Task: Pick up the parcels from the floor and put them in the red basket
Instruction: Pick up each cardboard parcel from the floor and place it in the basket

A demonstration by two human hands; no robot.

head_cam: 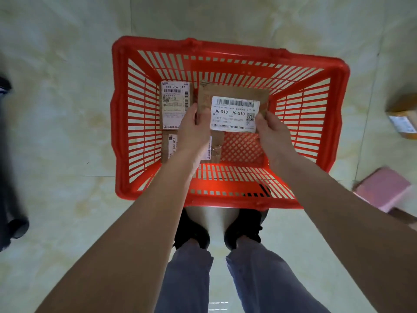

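Head view, looking straight down: both hands hold one brown parcel (233, 107), white label up, over the open red basket (228, 45). Left hand (194, 129) grips its left edge, right hand (269, 129) its right edge, fingers curled round the sides. Placed: two labelled parcels lie on the basket bottom along its left wall, a far one (174, 102) and a near one (170, 147), the latter partly hidden by the left forearm. Outstanding: the held parcel is not yet released; on the floor (56, 109) to the right lie a brown parcel (404, 118) and a pink one (383, 188), well apart from the basket. Assessment: task roughly half complete.
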